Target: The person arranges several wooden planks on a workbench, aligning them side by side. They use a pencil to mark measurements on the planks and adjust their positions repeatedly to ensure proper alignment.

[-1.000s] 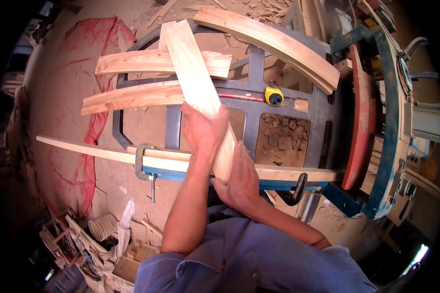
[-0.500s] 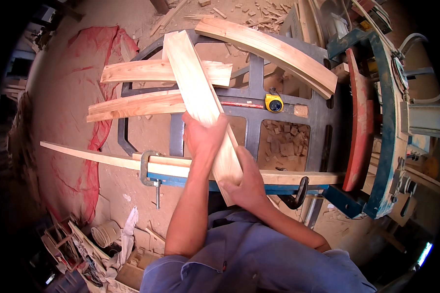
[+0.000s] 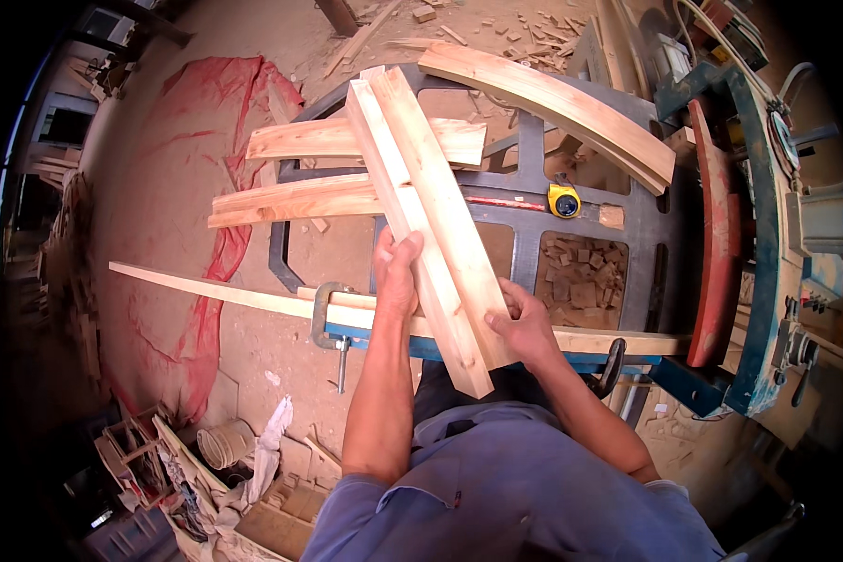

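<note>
You have two long boards in hand, side by side lengthwise: the left piece [image 3: 437,290] and the right piece [image 3: 436,187]. Your left hand [image 3: 396,272] grips the left edge, thumb on top, and your right hand [image 3: 525,326] grasps the right edge near the close end (the fingers underneath are hidden). On the gray frame [image 3: 531,150] you have one yellow tape measure [image 3: 564,200] and one thin red stick [image 3: 506,202]. Two curved boards [image 3: 295,199] lie at the left, partly covered by your pair; more curved wood [image 3: 562,103] sits at the upper right, perhaps two pieces stacked (I cannot tell). One C-shaped clamp [image 3: 321,323] is on the blue rail [image 3: 571,357].

The close ends of your pair overhang that rail, near your shirt [image 3: 534,478]. Your widest room is to the right, over the frame's openings, with the tape measure well apart from your fingers.

Half a second ago one broad face nearly hid the second piece; now both show, and your left hand has moved from across the top to the side.
</note>
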{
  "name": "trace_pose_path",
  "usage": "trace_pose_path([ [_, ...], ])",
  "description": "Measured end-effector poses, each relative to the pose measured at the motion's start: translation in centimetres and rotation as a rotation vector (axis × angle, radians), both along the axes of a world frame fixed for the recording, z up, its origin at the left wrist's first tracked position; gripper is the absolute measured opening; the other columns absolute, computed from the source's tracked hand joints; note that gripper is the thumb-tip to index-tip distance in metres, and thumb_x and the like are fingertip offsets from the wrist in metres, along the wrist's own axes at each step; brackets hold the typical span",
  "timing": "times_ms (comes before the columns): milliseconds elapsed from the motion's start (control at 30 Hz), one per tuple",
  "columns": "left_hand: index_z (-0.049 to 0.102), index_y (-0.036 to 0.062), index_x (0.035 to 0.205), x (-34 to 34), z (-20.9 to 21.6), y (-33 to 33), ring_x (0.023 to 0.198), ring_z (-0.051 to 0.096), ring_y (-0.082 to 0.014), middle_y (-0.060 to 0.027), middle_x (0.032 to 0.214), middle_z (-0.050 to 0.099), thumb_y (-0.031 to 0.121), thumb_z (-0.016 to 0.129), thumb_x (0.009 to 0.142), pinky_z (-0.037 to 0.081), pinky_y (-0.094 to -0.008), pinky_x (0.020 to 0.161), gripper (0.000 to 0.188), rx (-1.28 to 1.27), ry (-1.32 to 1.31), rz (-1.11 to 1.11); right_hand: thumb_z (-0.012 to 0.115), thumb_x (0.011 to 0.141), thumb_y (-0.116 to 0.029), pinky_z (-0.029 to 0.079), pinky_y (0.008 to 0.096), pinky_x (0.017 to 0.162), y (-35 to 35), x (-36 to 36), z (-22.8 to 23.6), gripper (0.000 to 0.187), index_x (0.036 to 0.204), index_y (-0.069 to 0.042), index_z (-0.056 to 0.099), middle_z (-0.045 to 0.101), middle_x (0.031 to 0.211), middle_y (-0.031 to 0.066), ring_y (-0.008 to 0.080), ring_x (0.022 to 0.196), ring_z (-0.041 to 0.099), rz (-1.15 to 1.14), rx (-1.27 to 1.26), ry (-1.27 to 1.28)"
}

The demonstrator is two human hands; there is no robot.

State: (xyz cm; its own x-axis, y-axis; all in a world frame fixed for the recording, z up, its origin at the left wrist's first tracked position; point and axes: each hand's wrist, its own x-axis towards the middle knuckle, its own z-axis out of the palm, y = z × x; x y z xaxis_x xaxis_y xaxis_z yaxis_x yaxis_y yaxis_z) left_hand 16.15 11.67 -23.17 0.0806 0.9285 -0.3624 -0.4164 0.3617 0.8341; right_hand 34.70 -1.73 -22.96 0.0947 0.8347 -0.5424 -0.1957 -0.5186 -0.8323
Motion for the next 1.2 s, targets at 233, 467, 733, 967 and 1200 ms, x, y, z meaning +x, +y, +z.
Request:
trace_pose_path([
  [233, 0.052, -0.0046, 0.134, -2.3, 0.8, -0.2, 0.108, 0.068, -0.0251, -0.0184, 0.121, 0.068, 0.017, 0.072, 0.087, 0.055, -0.0373, 0.097, 0.056, -0.016, 0.048, 0.011, 0.073, 0.086, 0.005, 0.056, 0.0301, 0.085, -0.4, -1.9, 0.8, 0.057, 0.141, 0.004, 0.058, 0.075, 0.112, 0.0114, 0.0142, 0.096, 0.07, 0.087, 0.032, 0.029],
  [467, 0.049, -0.0069, 0.134, -2.3, 4.6, 0.2, 0.105, 0.071, -0.0283, -0.0212, 0.122, 0.068, 0.015, 0.083, 0.081, 0.057, -0.0391, 0.094, 0.067, -0.028, 0.634, 0.053, 0.073, 0.087, 0.002, 0.057, 0.032, 0.091, 1.3, -2.2, 0.8, 0.063, 0.147, 0.006, 0.053, 0.074, 0.121, 0.0163, 0.0181, 0.103, 0.071, 0.183, 0.026, -0.147],
  [733, 0.031, -0.0099, 0.155, -5.3, 4.5, 2.2, 0.122, 0.065, -0.0359, -0.0291, 0.137, 0.062, 0.025, 0.087, 0.08, 0.051, -0.0386, 0.107, 0.099, -0.006, 0.76, -0.094, 0.069, 0.087, 0.006, 0.053, 0.0263, 0.083, 3.2, -2.0, 0.5, 0.077, 0.158, 0.0, 0.042, 0.072, 0.109, 0.0088, 0.0104, 0.092, 0.065, 0.225, 0.026, -0.045],
  [967, 0.024, -0.0056, 0.161, -2.9, 3.4, 1.2, 0.138, 0.055, -0.0388, -0.0315, 0.151, 0.051, 0.025, 0.088, 0.082, 0.041, -0.0407, 0.117, 0.106, -0.102, 1.038, -0.015, 0.075, 0.087, -0.011, 0.055, 0.0368, 0.091, 6.2, 0.5, 4.6, 0.062, 0.146, -0.003, 0.059, 0.074, 0.118, 0.0154, 0.0238, 0.097, 0.071, 0.462, 0.064, -0.398],
  [1200, 0.027, -0.0007, 0.162, -2.6, 3.2, 0.7, 0.138, 0.055, -0.0375, -0.0289, 0.152, 0.051, 0.02, 0.089, 0.08, 0.039, -0.0403, 0.118, 0.105, 0.02, 1.012, 0.111, 0.085, 0.072, -0.02, 0.031, 0.052, 0.121, 20.4, 16.7, 2.0, 0.089, 0.15, -0.001, 0.045, 0.048, 0.15, 0.0269, 0.0434, 0.142, 0.043, 0.186, 0.498, -1.524],
])
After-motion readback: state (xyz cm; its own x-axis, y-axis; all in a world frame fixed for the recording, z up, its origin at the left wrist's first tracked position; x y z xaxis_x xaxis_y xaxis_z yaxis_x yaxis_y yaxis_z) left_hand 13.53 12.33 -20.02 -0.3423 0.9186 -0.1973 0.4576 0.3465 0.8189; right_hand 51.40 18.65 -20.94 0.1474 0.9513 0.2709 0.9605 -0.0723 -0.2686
